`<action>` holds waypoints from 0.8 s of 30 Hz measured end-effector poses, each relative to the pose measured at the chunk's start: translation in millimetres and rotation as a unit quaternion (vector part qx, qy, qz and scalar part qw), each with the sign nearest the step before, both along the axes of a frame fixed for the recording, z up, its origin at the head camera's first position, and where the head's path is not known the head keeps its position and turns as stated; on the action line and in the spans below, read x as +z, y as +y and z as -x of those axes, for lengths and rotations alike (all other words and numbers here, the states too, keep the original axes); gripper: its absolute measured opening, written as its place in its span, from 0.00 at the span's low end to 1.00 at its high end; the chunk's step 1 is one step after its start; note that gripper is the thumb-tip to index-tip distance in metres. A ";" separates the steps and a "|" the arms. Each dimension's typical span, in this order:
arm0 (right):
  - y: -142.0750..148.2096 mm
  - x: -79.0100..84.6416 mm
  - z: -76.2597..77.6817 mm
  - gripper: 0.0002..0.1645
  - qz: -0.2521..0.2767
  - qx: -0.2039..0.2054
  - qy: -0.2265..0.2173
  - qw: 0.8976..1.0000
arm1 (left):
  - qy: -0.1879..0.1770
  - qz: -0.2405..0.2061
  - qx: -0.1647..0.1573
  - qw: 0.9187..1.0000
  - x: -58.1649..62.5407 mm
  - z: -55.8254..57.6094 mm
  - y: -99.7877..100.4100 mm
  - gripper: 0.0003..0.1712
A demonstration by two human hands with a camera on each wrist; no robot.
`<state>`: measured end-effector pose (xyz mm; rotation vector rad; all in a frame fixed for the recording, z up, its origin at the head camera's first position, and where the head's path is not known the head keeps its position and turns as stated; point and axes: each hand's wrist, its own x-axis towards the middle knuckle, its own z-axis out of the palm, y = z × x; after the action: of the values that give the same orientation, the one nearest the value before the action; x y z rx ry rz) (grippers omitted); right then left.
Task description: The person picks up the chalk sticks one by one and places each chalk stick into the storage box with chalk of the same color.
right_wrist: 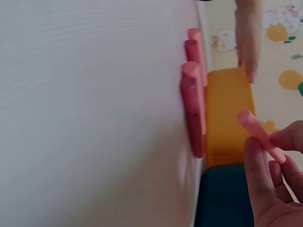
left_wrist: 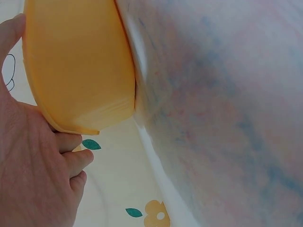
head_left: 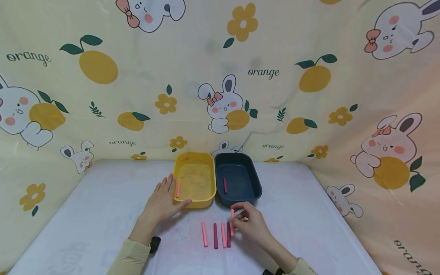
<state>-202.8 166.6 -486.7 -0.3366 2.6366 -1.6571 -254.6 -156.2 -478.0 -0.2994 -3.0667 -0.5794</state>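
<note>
My right hand (head_left: 252, 223) pinches a light pink chalk stick (right_wrist: 255, 126) between thumb and fingers, just above the table in front of the dark blue tub (head_left: 256, 187). Left of it, several pink and magenta chalk sticks lie side by side, among them a pink stick (head_left: 204, 234) and a magenta stick (head_left: 215, 236). My left hand (head_left: 161, 202) rests against the left side of the yellow tub (head_left: 197, 203), fingers straight, thumb at its near rim. Inside the yellow tub is one pink stick (head_left: 178, 189); a magenta stick (head_left: 225, 185) lies in the blue tub.
The two tubs stand side by side at the back of the white-covered table (head_left: 292, 214). Behind them hangs a cream cloth (head_left: 192, 57) printed with rabbits and oranges. Faint coloured smudges mark the table cover in the left wrist view.
</note>
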 end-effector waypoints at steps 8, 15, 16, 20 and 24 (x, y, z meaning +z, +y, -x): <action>-18.3 12.8 6.3 0.21 0.047 -0.027 0.022 0.998 | 0.004 0.002 -0.002 1.000 -2.6 1.1 0.2 0.66; -35.7 18.8 16.5 0.21 0.065 -0.028 0.041 0.997 | 0.009 0.002 -0.002 1.000 -2.1 0.6 -1.1 0.66; -38.5 19.3 18.5 0.21 0.067 -0.028 0.042 0.997 | 0.011 0.002 -0.003 1.000 -2.0 0.4 -1.2 0.66; -49.2 20.8 26.6 0.21 0.071 -0.032 0.036 0.996 | 0.013 0.004 -0.004 1.000 -2.3 0.2 -1.4 0.66; -59.0 23.8 33.0 0.21 0.072 -0.039 0.034 0.996 | 0.010 0.004 -0.001 1.000 -2.3 0.4 -1.0 0.67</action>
<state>-235.8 107.6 -462.8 -0.3006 2.6164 -1.8974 -255.0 -157.1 -480.3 -0.3059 -3.0503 -0.5612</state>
